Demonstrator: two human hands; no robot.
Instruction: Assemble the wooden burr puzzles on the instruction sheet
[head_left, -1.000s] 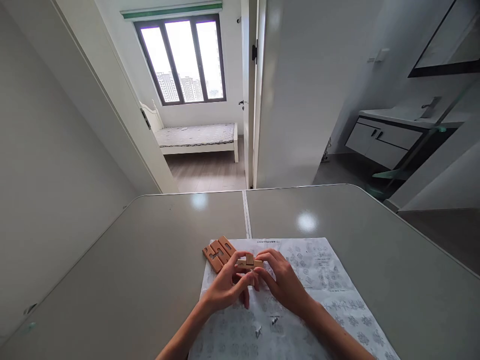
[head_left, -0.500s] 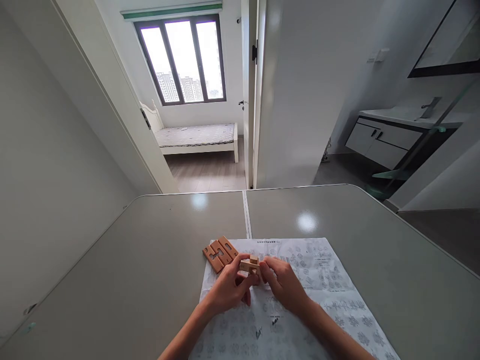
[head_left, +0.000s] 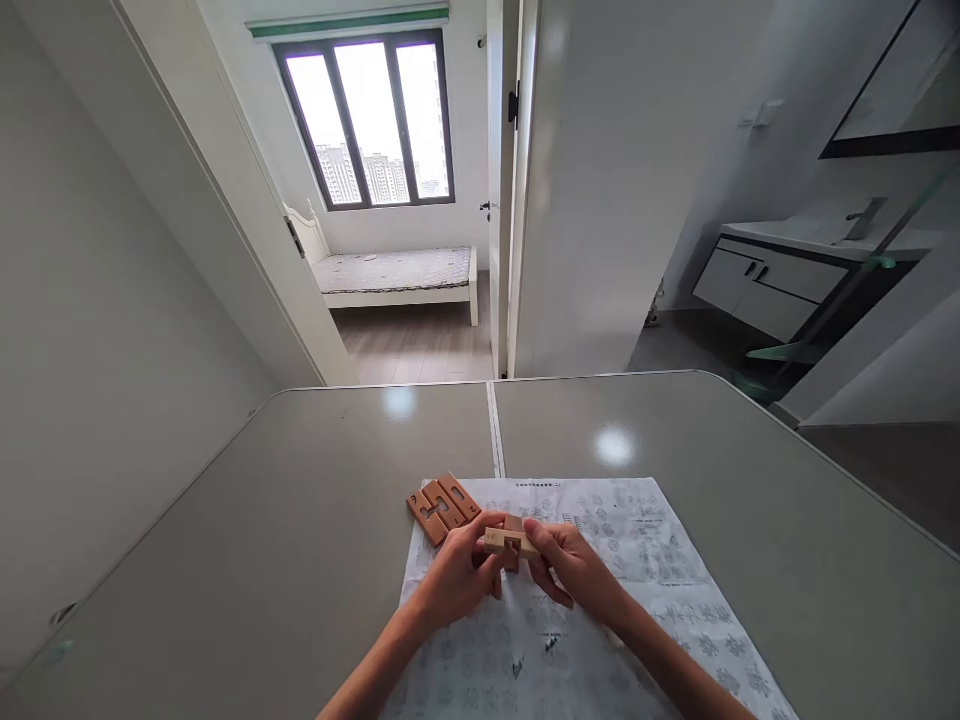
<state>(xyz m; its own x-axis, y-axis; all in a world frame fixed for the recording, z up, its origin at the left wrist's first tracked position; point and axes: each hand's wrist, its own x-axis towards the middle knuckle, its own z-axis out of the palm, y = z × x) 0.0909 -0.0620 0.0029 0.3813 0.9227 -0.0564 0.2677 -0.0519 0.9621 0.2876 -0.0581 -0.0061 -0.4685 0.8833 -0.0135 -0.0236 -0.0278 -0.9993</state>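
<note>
Light wooden puzzle pieces (head_left: pixel 501 541), notched and fitted against one another, are held up between my two hands over the printed sheet. My left hand (head_left: pixel 459 572) grips their left side with fingers and thumb. From the right, my right hand (head_left: pixel 571 565) pinches the near piece, its thumb on top. Fingers hide part of the pieces, so how they interlock cannot be made out. Just beyond my left hand lie several reddish-brown notched wooden blocks (head_left: pixel 442 508), side by side, with dark marks on them.
A large sheet of paper (head_left: pixel 622 600) with printed diagrams covers the table's near middle. The grey table (head_left: pixel 300 520) has a pale seam (head_left: pixel 493 430) running away from me. Past its far edge are a doorway, a bed (head_left: pixel 397 270) and a washbasin cabinet (head_left: pixel 772 280).
The wooden pieces have turned, so a longer bar now faces me. My right hand has shifted its hold, its thumb moving onto the top and its fingers curling below.
</note>
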